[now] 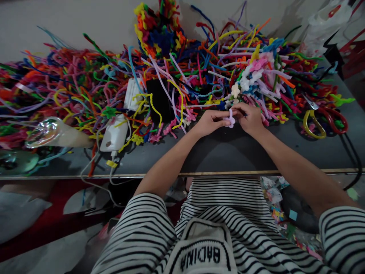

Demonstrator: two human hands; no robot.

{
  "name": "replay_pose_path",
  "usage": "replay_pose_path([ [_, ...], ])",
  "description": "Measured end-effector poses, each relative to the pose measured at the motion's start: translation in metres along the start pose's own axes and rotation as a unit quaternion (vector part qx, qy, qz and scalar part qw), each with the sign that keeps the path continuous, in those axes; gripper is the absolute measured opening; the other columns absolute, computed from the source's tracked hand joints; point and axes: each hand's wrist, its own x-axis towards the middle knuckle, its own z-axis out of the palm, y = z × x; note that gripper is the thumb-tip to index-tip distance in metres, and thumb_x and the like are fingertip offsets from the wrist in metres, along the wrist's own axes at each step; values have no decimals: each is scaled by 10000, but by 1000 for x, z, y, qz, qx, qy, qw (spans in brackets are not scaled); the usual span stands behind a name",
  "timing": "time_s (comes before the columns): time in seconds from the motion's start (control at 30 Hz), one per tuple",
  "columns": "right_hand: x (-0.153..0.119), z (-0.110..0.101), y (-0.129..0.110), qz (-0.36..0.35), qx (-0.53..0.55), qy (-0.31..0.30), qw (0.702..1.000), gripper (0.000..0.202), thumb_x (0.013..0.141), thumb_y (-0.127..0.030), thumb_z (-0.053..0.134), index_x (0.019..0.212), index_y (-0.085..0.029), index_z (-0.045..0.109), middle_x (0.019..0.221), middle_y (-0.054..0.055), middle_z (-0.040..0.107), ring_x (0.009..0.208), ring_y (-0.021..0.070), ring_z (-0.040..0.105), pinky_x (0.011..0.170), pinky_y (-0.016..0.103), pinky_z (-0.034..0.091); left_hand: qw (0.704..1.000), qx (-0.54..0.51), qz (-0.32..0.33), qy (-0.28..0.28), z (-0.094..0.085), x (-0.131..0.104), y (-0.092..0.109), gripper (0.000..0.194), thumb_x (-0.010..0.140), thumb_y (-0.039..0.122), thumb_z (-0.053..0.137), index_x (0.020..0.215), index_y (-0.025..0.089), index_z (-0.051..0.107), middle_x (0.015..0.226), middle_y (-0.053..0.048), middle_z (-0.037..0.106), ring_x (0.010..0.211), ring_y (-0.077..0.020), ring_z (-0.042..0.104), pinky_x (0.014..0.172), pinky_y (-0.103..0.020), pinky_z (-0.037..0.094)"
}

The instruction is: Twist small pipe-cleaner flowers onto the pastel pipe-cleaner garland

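A small lilac pipe cleaner (231, 121), bent into loops, is held between my two hands above the dark table. My left hand (211, 122) pinches it from the left between thumb and forefinger. From the right, my right hand (250, 118) closes its fingertips on the upper end of the same piece. Just behind my hands lies a bunch of finished pipe-cleaner flowers (246, 82) in white, pink, blue and yellow.
Tangled coloured pipe cleaners (76, 76) heap along the back of the table (228, 156). Scissors (316, 118) with yellow and red handles lie at right. A black phone-like slab (158, 101), a white corded device (114, 133) and a shiny plastic-wrapped roll (58, 133) are leftward.
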Motion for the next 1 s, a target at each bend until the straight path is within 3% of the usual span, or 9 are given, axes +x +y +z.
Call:
replay_pose_path([
  [0.13,-3,3,0,-32,-14,-52,998,292,1000,-320,468,1095,-203,718,1003,76,747,925,218,694,832,338,528,998,16,18,50,0,2,-4,444,748,483,833,1082,194,782,924,-26,784,903,-178,726,835,-305,600],
  [0.23,-4,6,1,-46,-37,-41,997,285,971,-230,466,1096,-203,721,1053,89,747,987,237,697,874,365,535,995,26,32,90,-1,4,-9,393,759,433,833,1062,188,781,949,-39,784,945,-187,723,858,-320,597],
  [0.47,-7,9,-3,-48,-48,-20,997,277,963,-230,492,1103,-165,722,1028,116,747,962,244,706,849,368,548,989,21,-10,148,-6,8,-18,374,725,371,868,956,134,695,838,-43,748,796,-155,720,749,-282,599],
  [0.8,-6,4,-5,-50,-104,-50,992,301,994,-208,463,1136,-204,728,1015,83,744,951,230,694,758,328,493,989,29,17,146,-3,10,-26,428,776,470,815,1018,137,697,869,-60,763,810,-171,740,816,-324,617],
  [1.0,-6,3,-8,-55,-144,-52,987,277,966,-172,487,1038,-205,753,964,62,749,892,203,687,695,293,453,990,55,18,127,-5,9,-23,451,723,452,855,1013,142,706,831,-37,756,759,-142,722,742,-263,591],
])
